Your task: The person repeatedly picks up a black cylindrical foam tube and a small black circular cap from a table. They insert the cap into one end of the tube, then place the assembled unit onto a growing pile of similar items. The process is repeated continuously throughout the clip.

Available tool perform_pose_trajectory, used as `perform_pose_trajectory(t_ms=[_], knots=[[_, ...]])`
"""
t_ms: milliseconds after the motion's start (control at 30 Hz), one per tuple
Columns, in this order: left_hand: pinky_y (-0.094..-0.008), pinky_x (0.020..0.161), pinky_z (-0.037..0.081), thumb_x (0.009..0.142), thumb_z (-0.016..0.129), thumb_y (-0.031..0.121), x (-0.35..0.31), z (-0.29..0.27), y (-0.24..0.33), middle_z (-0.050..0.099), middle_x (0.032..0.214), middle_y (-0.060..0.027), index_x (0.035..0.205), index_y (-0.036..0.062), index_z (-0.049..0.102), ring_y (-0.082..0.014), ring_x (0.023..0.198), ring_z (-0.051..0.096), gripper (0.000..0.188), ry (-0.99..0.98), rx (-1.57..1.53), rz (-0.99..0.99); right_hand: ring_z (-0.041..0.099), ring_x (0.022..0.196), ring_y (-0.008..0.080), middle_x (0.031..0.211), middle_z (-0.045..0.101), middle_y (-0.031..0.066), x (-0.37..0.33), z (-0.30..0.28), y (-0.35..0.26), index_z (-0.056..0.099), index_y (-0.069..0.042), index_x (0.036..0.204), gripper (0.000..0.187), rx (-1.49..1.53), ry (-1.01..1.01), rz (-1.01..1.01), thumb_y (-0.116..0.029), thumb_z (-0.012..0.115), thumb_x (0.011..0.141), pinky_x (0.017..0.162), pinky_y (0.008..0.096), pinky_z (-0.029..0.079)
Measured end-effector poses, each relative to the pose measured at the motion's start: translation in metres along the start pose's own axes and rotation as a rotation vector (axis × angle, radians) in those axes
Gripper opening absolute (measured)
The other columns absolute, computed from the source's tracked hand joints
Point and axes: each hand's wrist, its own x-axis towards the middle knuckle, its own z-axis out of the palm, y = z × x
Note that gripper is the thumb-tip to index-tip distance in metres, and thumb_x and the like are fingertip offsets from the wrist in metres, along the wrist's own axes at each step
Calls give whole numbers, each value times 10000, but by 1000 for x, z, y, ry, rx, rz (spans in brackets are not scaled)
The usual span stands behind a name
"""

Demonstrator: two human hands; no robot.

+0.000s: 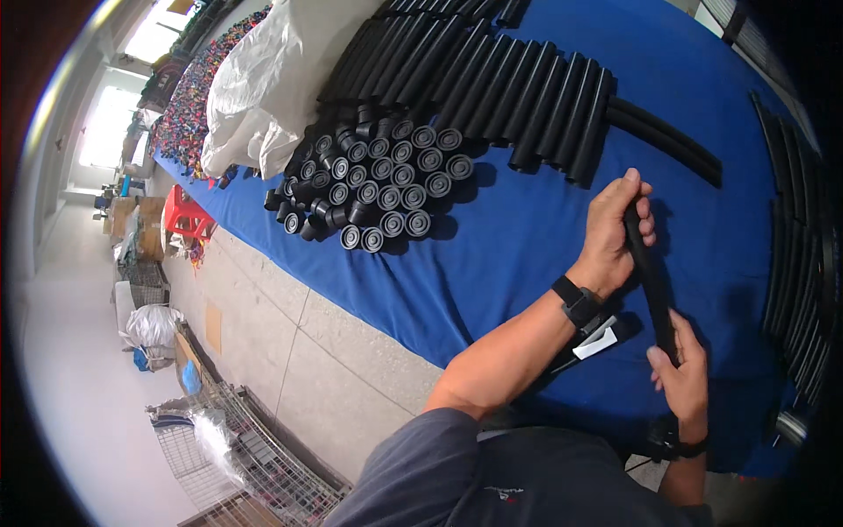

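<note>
A long black tube [650, 272] slants between my two hands above the blue cloth. My left hand [610, 230] wraps round its far end, thumb lying along the tip. Lower down, the fingers of my right hand [685, 373] close round the near end. Beyond my left hand lies a row of straight black tubes [527, 101], with a pair of slightly bent black tubes [672, 140] beside it. Many round black rubber caps [386, 184], ringed on their faces, are gathered left of the row. A white flat item [597, 342] is partly hidden near my left wrist.
The blue cloth [518, 263] covers a long table. A white sack [263, 88] and a heap of small multicoloured pieces [189, 119] occupy its far left. More dark tubes [790, 255] lie at the right edge. On the floor stand a red stool [184, 213] and wire cages [237, 448].
</note>
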Motion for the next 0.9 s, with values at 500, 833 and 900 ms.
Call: perform_pose_trajectory(t_ms=[500, 833, 900], knots=[[-246, 572, 413, 953, 733, 283, -2, 10, 0, 601, 697, 11, 809, 25, 685, -59, 639, 518, 300, -43, 878, 297, 726, 1001, 275, 1123, 713, 252, -3, -16, -12, 523, 31, 1427, 569, -379, 165, -205, -46, 719, 898, 854, 371, 552], [-274, 549, 359, 1005, 647, 348, -3, 6, 5, 540, 623, 19, 686, 34, 625, -61, 603, 447, 447, -63, 1072, 251, 717, 1040, 283, 1181, 699, 261, 0, -14, -7, 505, 46, 1441, 555, -293, 75, -172, -48, 692, 927, 898, 360, 543], [-273, 545, 352, 1005, 647, 348, -1, 4, 3, 537, 620, 21, 687, 36, 624, -60, 598, 441, 446, -68, 1042, 291, 715, 1055, 292, 1191, 695, 261, 2, -14, -7, 501, 47, 1446, 559, -318, 82, -235, -49, 691, 929, 908, 364, 540]])
